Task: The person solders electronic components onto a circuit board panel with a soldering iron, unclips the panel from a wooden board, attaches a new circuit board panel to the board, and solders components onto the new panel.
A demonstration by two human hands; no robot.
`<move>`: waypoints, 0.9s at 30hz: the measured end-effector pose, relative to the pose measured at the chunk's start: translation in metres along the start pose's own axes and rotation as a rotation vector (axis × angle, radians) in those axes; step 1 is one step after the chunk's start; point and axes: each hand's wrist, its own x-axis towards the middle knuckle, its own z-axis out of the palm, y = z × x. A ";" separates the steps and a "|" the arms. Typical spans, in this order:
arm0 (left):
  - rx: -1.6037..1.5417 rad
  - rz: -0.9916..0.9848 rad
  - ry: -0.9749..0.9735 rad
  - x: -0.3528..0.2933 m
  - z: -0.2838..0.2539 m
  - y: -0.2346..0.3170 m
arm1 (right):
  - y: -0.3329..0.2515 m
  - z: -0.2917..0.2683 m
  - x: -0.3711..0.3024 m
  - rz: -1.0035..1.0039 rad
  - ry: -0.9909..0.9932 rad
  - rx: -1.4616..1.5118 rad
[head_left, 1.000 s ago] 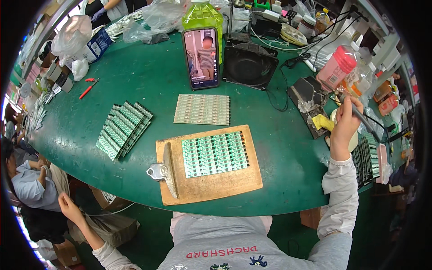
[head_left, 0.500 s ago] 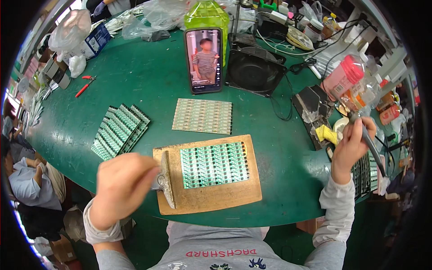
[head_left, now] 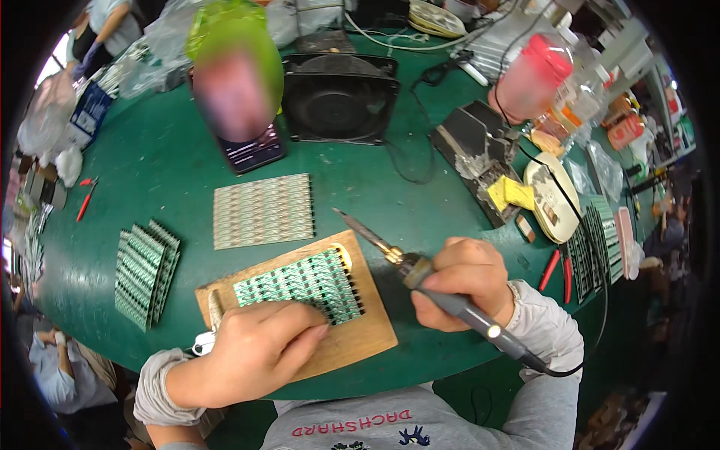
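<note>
My right hand (head_left: 469,281) grips the grey handle of a soldering iron (head_left: 480,321). Its tip points up and left, over the table beyond the clipboard's right corner. A brown clipboard (head_left: 371,334) lies tilted at the table's near edge, bearing a green panel of small circuit boards (head_left: 300,274). Over the panel's near edge, my left hand (head_left: 262,341) has its fingers pinched together. What they hold, if anything, is hidden. The left wrist and hand cover much of the metal clip (head_left: 215,309). Just beyond the clipboard lies a second, paler circuit panel (head_left: 262,211).
Stacked circuit panels (head_left: 146,274) lie left; more (head_left: 592,247) lie right beside red-handled pliers (head_left: 566,277). A phone (head_left: 255,150) leans against a green bottle, next to a black fan (head_left: 341,101). Yellow sponge (head_left: 510,193) sits on a dark stand. The iron's cable (head_left: 604,315) loops at right.
My right hand has brought the soldering iron from the right-hand stand toward the clipboard. My left hand has moved from the clip onto the panel. The view has shifted and the clipboard looks more tilted.
</note>
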 end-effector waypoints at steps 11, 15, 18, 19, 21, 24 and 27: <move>-0.089 -0.062 0.041 -0.001 0.003 -0.004 | 0.011 0.002 -0.007 -0.046 0.017 -0.021; -0.104 -0.075 0.107 -0.002 -0.001 -0.002 | 0.012 0.004 -0.006 -0.043 0.011 0.012; -0.017 -0.071 0.154 0.004 -0.006 -0.002 | 0.005 0.002 -0.003 0.007 0.048 0.026; 0.058 -0.013 0.165 0.007 -0.006 -0.002 | 0.003 -0.004 -0.004 0.050 0.017 0.040; 0.101 -0.023 0.173 0.008 -0.009 0.002 | -0.002 -0.009 -0.008 0.080 -0.017 0.078; 0.169 -0.044 0.176 0.008 -0.007 0.002 | -0.004 -0.014 -0.012 0.152 -0.041 0.134; 0.267 -0.030 0.120 0.004 -0.001 -0.007 | -0.007 -0.012 -0.018 0.199 -0.008 0.167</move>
